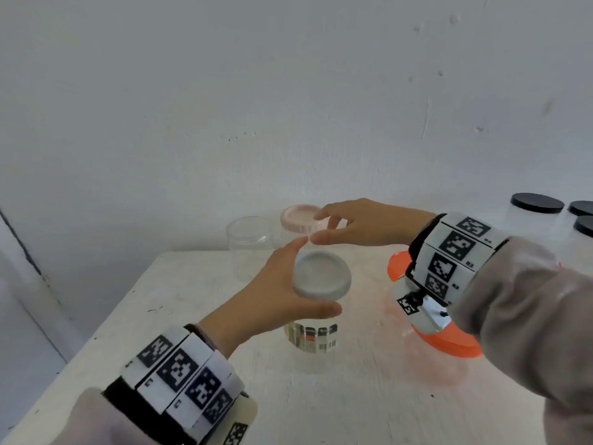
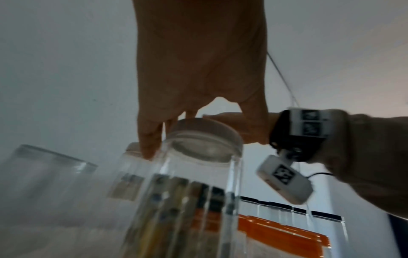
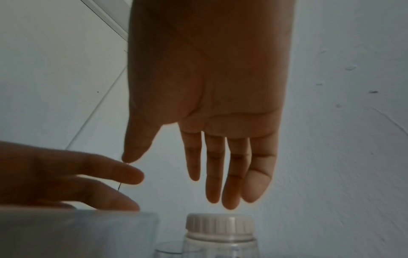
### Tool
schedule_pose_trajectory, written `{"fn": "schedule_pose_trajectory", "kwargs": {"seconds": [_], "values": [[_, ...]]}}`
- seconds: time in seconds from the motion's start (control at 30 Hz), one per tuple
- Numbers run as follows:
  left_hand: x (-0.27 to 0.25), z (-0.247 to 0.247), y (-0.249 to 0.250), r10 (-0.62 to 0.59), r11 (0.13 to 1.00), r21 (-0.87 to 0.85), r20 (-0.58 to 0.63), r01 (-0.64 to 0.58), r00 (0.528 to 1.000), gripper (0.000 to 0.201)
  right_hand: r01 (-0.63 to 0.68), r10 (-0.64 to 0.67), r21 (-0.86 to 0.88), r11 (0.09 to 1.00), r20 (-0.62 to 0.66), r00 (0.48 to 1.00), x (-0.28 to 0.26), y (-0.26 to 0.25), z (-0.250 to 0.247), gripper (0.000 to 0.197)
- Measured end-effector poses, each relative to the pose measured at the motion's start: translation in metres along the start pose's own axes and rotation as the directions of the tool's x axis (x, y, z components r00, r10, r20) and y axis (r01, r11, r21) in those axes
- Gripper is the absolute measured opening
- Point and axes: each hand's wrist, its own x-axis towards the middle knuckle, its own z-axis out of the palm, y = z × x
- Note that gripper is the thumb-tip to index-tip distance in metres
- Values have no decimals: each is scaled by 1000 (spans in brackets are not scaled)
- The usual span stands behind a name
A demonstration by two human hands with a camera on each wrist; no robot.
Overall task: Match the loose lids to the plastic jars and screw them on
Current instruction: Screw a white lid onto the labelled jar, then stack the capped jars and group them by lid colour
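A clear plastic jar with a printed label band (image 1: 313, 340) stood near the middle of the white bench (image 1: 179, 316), capped by a grey round lid (image 1: 321, 279). Nothing could be made out inside it beyond the label showing through. The left hand (image 1: 272, 297) curled round that lid from 9 o'clock, thumb on the near edge and fingers on the far edge.

At 12 o'clock from this jar stood a clear jar wearing a pale pink ribbed lid (image 1: 303, 219), and just beside that, at 9 o'clock of it, an open clear jar without a lid (image 1: 248, 239), apparently empty. The right hand (image 1: 359, 224) hovered over the pink lid with fingers spread and relaxed, holding nothing; whether the fingertips touched the lid could not be told.

The right wrist view showed those straight fingers (image 3: 234, 174) hanging a little above the ribbed lid, a gap the head view hid. The left wrist view showed the labelled jar's underside of the lid from below.

At 3 o'clock lay orange-lidded clear containers (image 1: 446, 342), partly behind the right wrist band (image 1: 449, 252). Farther off at 2 o'clock stood black-lidded clear jars (image 1: 537, 203).
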Motion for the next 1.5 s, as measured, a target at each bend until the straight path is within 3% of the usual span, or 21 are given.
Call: {"fn": "schedule_pose_trajectory", "kwargs": {"seconds": [0.13,0.3,0.43,0.67,0.8,0.93,1.07,1.23,1.33,1.5], "values": [[7,23,19,-65,937,337,-91,92,994,109,-28,25,-71,997,-35,999,29,7,-13,64],[26,38,23,-100,878,439,-215,188,971,109,-39,41,-183,982,5,999,63,10,-14,70],[36,26,22,-88,830,520,-238,203,967,96,-43,55,-244,969,42,998,80,12,-10,75],[38,-13,21,-197,818,539,-67,201,978,69,-57,82,-268,962,81,993,96,12,-4,80],[39,-32,21,-275,856,459,12,239,961,61,-72,103,-267,961,102,989,101,7,3,78],[43,-45,12,-326,872,409,78,267,942,70,-122,155,-262,957,107,982,107,3,8,81],[47,-52,-2,-316,886,376,63,271,947,72,-165,189,-235,958,82,979,115,3,13,86],[50,-75,-25,-358,894,315,76,318,931,59,-236,240,-115,965,16,971,126,5,9,91],[50,-100,-35,-400,893,271,109,360,910,54,-264,262,-74,962,-34,965,134,3,-2,83],[52,-160,-47,-375,858,403,70,317,925,78,-267,259,-75,961,-95,961,151,-3,-15,69]]}}
